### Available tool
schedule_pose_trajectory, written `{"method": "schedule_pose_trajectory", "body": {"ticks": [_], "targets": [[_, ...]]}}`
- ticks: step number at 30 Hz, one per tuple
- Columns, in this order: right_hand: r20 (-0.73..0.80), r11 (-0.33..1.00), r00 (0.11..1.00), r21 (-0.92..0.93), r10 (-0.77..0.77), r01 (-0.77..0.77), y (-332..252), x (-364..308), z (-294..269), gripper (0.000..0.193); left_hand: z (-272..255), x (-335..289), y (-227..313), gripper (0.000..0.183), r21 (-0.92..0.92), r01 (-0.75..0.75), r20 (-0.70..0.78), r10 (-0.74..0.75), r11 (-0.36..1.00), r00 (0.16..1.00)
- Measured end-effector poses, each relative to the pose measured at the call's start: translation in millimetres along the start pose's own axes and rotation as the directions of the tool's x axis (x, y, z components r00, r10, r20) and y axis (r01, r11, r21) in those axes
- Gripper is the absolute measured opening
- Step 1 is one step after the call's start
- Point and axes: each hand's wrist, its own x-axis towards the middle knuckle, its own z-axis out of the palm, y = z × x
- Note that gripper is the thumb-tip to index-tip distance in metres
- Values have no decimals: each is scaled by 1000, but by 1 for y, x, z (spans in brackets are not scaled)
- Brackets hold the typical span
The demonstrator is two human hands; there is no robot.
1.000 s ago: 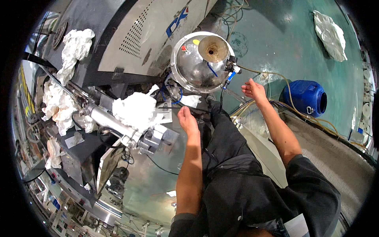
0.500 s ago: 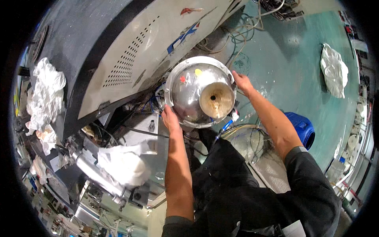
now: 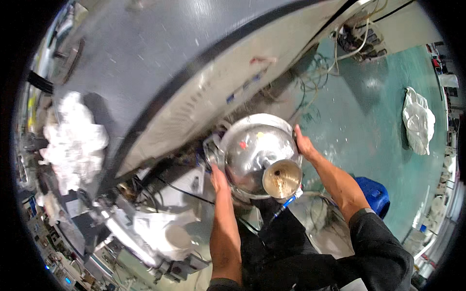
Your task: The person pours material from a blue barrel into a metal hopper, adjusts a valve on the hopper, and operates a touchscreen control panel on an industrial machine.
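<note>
A shiny domed metal vessel [image 3: 247,157] with a wide pale rim is in front of my legs. Small red and yellow marks dot its dome, and a metal funnel shape [image 3: 283,180] with a dark central hole flares from its near right part. My left hand [image 3: 220,179] grips the left edge, its fingertips partly hidden. Opposite it, my right hand [image 3: 304,144] holds the right edge, thumb on top and the other fingers mostly out of sight beneath. A blue hose end [image 3: 286,205] shows just below the funnel.
A large dark-topped machine [image 3: 160,53] with a light, vented side panel stands at the left. White crumpled plastic [image 3: 77,140] lies on it. Another white bag [image 3: 418,121] rests on the green floor [image 3: 349,131], and a blue container [image 3: 373,196] is beside my right arm.
The whole view has shifted, so the machine, vessel and hands appear lower and slightly rightward. The funnel now overlaps the vessel's near rim. Both hands keep their hold.
</note>
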Motion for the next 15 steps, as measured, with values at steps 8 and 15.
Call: {"method": "schedule_pose_trajectory", "body": {"ticks": [8,15], "targets": [[167,975,986,218,-1,-36,-11,-14,-1,101,-10,-35,-3,80,229,-146,-233,200,962,952],[-134,843,991,532,-15,85,56,18,-68,43,-3,-225,-41,52,796,-590,366,670,134,645]]}}
